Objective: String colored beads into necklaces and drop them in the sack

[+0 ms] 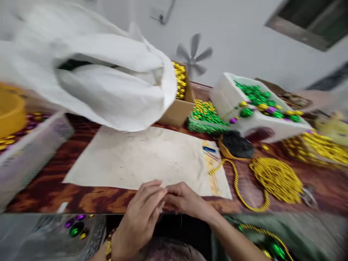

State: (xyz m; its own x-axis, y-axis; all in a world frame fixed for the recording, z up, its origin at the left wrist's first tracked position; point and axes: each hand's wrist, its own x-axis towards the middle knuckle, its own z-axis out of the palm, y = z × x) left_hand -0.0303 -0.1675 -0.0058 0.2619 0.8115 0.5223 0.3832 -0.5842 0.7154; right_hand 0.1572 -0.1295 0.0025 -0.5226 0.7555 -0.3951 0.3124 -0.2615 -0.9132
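Observation:
My left hand (144,210) and my right hand (183,199) meet at the near edge of the table, fingertips touching. The fingers of both are bent and pressed together. A thin clear thread (181,221) hangs below my right hand's closed fingers. Whatever lies between the fingertips is hidden. Just beyond them a cream cloth (141,156) is spread on the table. On its right end lie a small blue tool (208,149) and the end of a gold bead string (236,177).
A large white sack (114,90) bulges over the back left. At right are a coiled bundle of gold beads (277,179), a black pad (236,143), a tray of green and gold beads (206,125) and a white foam box (231,94). A bead bin (35,156) stands left.

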